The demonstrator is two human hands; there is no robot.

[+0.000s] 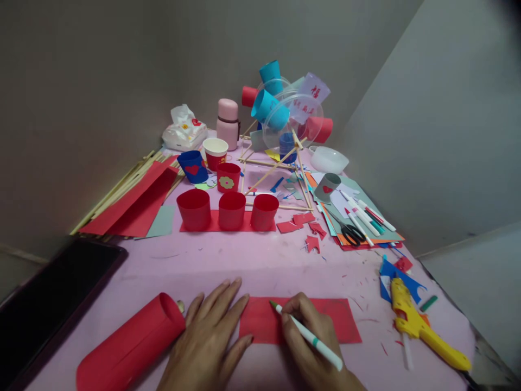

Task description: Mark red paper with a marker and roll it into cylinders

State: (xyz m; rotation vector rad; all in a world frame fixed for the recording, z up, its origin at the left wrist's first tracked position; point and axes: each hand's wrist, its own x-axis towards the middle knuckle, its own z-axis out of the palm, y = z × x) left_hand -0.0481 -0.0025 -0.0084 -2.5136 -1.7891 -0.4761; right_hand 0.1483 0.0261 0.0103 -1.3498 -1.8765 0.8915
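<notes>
My right hand point(308, 336) grips a white marker point(322, 350) with a green band, its green tip at the upper part of a red paper strip point(344, 323). That strip lies flat on the pink tabletop. With fingers spread, my left hand point(211, 336) lies flat, its thumb and index fingertip at the strip's left edge. Just left of that hand rests a rolled red paper tube point(128, 347). Farther back, three red paper cups point(232, 212) stand in a row on another red strip point(215, 224).
On the right lie a yellow glue gun point(419, 323), black-handled scissors point(352, 234) and several markers point(368, 217) on stacked paper. A stick frame point(280, 163) carrying blue cups stands at the back. Left are a dark tablet point(57, 304), red sheets point(138, 201) and a pink thermos point(228, 125).
</notes>
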